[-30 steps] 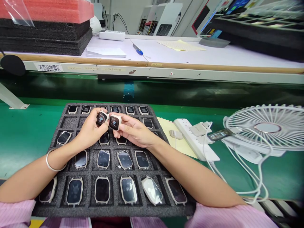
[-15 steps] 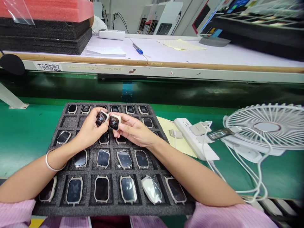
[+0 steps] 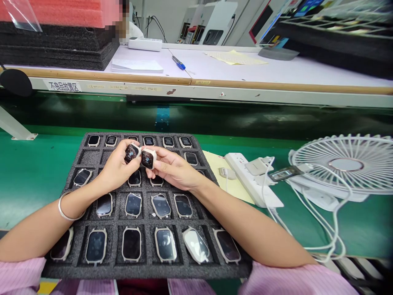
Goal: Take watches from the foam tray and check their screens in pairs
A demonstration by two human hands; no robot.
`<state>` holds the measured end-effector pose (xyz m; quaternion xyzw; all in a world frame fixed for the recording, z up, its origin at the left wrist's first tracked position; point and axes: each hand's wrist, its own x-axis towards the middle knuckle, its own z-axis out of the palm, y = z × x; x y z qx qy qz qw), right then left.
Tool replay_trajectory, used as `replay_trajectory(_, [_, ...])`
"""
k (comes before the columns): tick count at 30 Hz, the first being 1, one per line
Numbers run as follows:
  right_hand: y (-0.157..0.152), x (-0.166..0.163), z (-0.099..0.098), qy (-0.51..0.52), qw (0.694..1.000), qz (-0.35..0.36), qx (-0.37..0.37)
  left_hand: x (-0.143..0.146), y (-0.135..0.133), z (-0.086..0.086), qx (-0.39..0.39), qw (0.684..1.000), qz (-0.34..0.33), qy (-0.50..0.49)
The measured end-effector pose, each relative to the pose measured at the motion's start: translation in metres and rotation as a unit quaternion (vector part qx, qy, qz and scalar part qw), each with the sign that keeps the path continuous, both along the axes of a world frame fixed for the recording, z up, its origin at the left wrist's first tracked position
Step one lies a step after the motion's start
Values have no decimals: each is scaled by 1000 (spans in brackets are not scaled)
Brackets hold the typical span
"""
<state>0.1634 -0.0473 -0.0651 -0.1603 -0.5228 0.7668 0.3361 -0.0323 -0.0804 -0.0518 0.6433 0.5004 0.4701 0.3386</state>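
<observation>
Head view, left to right: the left hand (image 3: 118, 167) pinches one watch body (image 3: 131, 153) and the right hand (image 3: 172, 168) pinches a second watch body (image 3: 148, 158), both raised side by side just above the black foam tray (image 3: 92, 157). Each looks light, rigid and slick-faced, with glass likely to smudge or scratch, so the pale side rims are the safest hold. Two are in hand; six sit in the tray's nearest row.

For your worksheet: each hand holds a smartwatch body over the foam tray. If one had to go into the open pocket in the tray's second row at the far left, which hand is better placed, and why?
Probably the left hand. Its smartwatch body is on the side of the open pocket in the foam tray, with a short, clear path. The right hand would have to cross over the left.
</observation>
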Motion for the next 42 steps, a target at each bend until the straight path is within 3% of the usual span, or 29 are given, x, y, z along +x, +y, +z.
replay_trajectory(3, [1,-1,-1,-5,1000,-7,-13,2,1,2,-27,999,10,-40])
replay_trajectory(5, [3,-2,-2,-4,999,-16,-37,3,2,4,-88,991,15,-97])
replay_trajectory(8, [8,-2,-3,1,995,-38,-90,3,4,9,-193,960,12,-204])
replay_trajectory(11, [13,-2,-2,-1,991,-63,-115,3,5,12,-234,929,26,-286])
replay_trajectory(15, [15,-1,-2,-11,989,-84,-121,3,4,15,-235,921,39,-309])
replay_trajectory(20, [12,-2,-2,-8,988,-102,-114,2,1,15,-228,924,9,-306])
replay_trajectory(42, [6,-2,0,-29,992,-116,-43,2,0,10,-215,932,-33,-291])
